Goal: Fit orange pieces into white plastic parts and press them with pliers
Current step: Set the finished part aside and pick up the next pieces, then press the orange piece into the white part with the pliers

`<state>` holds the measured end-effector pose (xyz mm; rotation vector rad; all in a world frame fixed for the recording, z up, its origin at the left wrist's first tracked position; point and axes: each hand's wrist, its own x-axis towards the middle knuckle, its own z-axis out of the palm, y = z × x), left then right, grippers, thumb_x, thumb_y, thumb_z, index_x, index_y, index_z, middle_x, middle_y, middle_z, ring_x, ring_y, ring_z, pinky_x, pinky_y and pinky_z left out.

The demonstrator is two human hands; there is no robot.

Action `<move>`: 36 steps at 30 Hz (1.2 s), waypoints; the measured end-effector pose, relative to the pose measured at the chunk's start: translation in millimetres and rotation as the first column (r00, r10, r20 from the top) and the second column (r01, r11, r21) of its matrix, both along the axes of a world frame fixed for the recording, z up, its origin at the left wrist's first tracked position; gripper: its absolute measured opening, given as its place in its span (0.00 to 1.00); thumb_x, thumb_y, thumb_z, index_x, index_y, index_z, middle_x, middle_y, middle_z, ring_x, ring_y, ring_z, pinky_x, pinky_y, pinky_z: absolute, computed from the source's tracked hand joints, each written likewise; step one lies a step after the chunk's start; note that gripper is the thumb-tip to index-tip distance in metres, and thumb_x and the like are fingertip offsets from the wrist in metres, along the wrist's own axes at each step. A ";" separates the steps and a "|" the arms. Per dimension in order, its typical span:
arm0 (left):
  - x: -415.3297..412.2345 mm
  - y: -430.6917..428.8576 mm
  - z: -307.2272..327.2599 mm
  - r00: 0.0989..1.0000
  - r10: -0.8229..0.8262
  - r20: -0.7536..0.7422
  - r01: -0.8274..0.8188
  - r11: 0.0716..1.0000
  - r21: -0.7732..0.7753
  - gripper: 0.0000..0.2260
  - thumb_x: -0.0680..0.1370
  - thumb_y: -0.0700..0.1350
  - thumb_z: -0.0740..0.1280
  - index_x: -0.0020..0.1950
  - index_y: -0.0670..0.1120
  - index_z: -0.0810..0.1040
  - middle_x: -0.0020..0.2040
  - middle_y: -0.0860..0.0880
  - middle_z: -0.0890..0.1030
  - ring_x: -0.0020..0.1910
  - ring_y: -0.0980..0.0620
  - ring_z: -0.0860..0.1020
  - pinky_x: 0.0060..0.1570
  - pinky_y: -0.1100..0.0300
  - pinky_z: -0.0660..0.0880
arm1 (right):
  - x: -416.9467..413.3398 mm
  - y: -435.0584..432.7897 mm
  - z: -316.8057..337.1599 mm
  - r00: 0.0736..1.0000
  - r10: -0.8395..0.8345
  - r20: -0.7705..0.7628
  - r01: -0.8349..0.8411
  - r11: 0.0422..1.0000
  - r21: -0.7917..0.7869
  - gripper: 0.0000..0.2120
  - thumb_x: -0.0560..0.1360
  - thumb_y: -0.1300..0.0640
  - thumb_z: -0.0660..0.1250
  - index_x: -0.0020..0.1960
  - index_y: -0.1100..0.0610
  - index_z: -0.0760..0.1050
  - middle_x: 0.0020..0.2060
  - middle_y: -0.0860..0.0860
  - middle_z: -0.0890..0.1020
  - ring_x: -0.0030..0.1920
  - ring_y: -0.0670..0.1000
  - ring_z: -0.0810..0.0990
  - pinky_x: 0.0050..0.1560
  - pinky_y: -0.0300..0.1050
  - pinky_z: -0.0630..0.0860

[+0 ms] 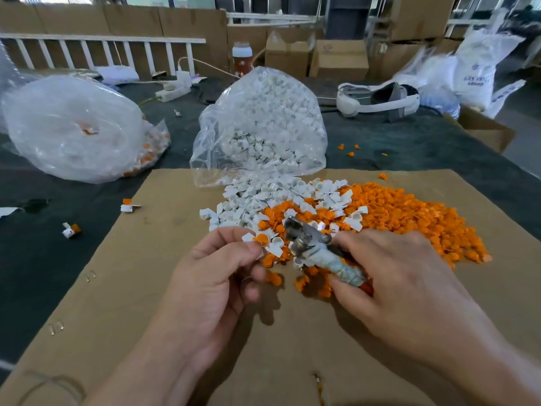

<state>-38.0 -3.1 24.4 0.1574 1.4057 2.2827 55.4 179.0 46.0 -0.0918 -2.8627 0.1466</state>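
The right hand (409, 276) covers most of the handles of the pliers (310, 241). The left hand (216, 276) hides much of the white part (248, 237) in its grip. Whether the orange piece (260, 238) beside it is seated cannot be told. The cardboard sheet (146, 288) runs off the bottom edge. Print on the white sack (474, 74) is too blurred to read.

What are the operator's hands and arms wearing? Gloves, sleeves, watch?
Nothing visible. The left hand and right hand have no gloves. Both forearms are uncovered down to the frame's bottom edge: no sleeves, watch or wristband in view. Rings: too blurred to tell.
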 end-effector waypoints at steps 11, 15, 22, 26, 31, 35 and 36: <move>6.3 2.4 -2.2 0.997 -0.006 -0.073 0.006 1.000 0.012 0.06 0.65 0.36 0.71 0.36 0.48 0.82 0.31 0.47 0.76 0.26 0.55 0.73 0.19 0.65 0.67 | 6.6 -1.1 -1.5 0.999 0.043 -0.004 -0.043 0.996 -0.082 0.27 0.72 0.43 0.59 0.68 0.52 0.73 0.58 0.43 0.79 0.58 0.46 0.76 0.55 0.44 0.75; 7.1 2.1 -2.7 0.996 -0.006 -0.086 0.007 1.000 0.009 0.06 0.65 0.37 0.72 0.37 0.48 0.82 0.31 0.48 0.76 0.26 0.56 0.73 0.20 0.65 0.68 | 6.5 0.9 -0.2 0.998 0.052 0.029 -0.049 0.996 -0.072 0.27 0.72 0.43 0.60 0.68 0.51 0.73 0.57 0.43 0.79 0.57 0.46 0.76 0.53 0.41 0.72; 8.6 4.1 -4.7 0.987 0.046 -0.156 -0.051 0.998 -0.025 0.04 0.66 0.38 0.71 0.37 0.48 0.82 0.29 0.47 0.75 0.26 0.55 0.72 0.20 0.65 0.68 | 8.3 0.3 1.4 0.997 0.070 0.039 -0.067 0.995 -0.074 0.25 0.71 0.45 0.62 0.66 0.51 0.75 0.53 0.42 0.80 0.53 0.46 0.77 0.49 0.42 0.75; 8.5 4.1 -4.5 0.966 0.074 -0.250 -0.100 0.990 -0.096 0.08 0.69 0.36 0.74 0.37 0.49 0.81 0.28 0.47 0.74 0.26 0.55 0.72 0.21 0.65 0.68 | 8.4 -1.3 1.1 0.997 0.065 0.031 -0.063 0.995 -0.082 0.23 0.70 0.46 0.63 0.64 0.52 0.76 0.52 0.43 0.81 0.52 0.47 0.78 0.47 0.42 0.76; 9.2 4.3 -6.0 0.940 0.098 -0.327 -0.149 0.980 -0.134 0.12 0.75 0.35 0.70 0.37 0.50 0.81 0.28 0.48 0.74 0.26 0.56 0.72 0.22 0.64 0.69 | 9.7 -2.0 -0.3 0.998 0.058 0.000 -0.058 0.994 -0.097 0.24 0.69 0.48 0.65 0.64 0.54 0.77 0.53 0.44 0.82 0.52 0.48 0.80 0.49 0.44 0.78; 7.9 3.6 -6.2 0.957 0.076 -0.279 -0.114 0.986 -0.124 0.07 0.71 0.38 0.74 0.37 0.49 0.82 0.28 0.49 0.74 0.26 0.55 0.72 0.22 0.64 0.69 | 8.2 -1.3 -0.7 0.998 0.067 -0.012 -0.068 0.991 -0.113 0.23 0.69 0.48 0.66 0.63 0.53 0.78 0.53 0.43 0.82 0.53 0.47 0.80 0.49 0.40 0.74; 7.4 3.2 -6.1 0.960 0.066 -0.271 -0.102 0.988 -0.119 0.04 0.69 0.40 0.73 0.37 0.49 0.82 0.28 0.49 0.74 0.26 0.55 0.72 0.22 0.64 0.68 | 8.2 -1.1 -0.6 0.997 0.073 -0.013 -0.074 0.990 -0.121 0.23 0.70 0.48 0.66 0.63 0.53 0.77 0.53 0.43 0.82 0.52 0.46 0.79 0.49 0.39 0.74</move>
